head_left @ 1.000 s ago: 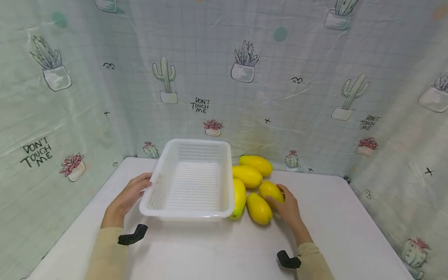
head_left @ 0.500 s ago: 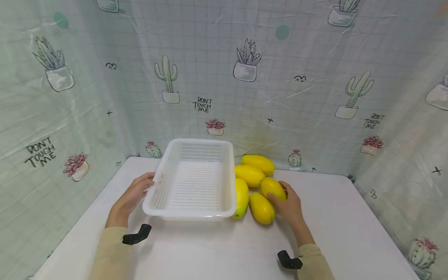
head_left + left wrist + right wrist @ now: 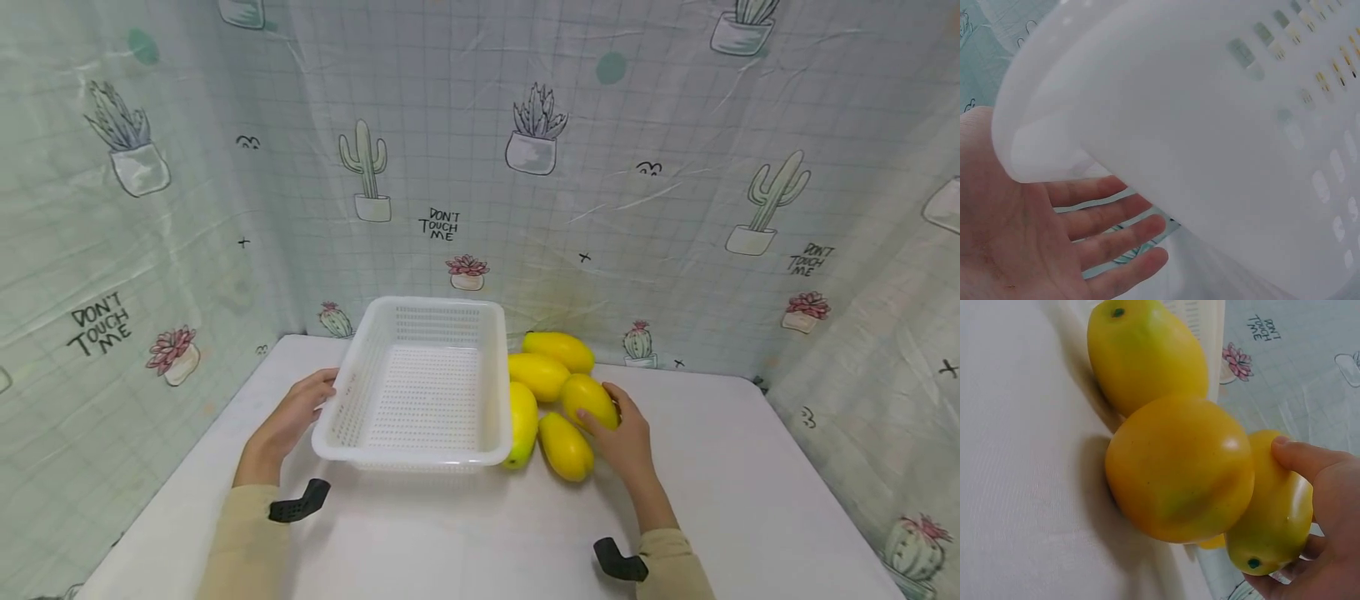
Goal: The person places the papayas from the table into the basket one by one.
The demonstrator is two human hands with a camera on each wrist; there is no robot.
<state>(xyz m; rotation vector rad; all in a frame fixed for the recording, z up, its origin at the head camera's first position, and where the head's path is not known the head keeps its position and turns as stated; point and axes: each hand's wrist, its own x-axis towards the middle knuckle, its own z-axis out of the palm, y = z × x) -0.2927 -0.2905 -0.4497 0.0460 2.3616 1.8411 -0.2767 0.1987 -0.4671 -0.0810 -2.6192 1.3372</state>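
A white perforated plastic basket stands on the table at the middle left. My left hand is at its left side, fingertips right at the wall. In the left wrist view the left fingers are nearly straight beside the basket's corner; the thumb is hidden. My right hand holds a yellow mango between thumb and fingers, shown also in the right wrist view. Nearest to it lies another mango, which overlaps the held one in the right wrist view.
Several more mangoes lie along the basket's right side: one against the wall, one behind it, and one at the back. The white table ends at a cactus-print curtain behind and on both sides.
The whole scene has shifted slightly right in the head view. The mango in my right hand has risen a little away from the one in front. My left hand stays at the basket.
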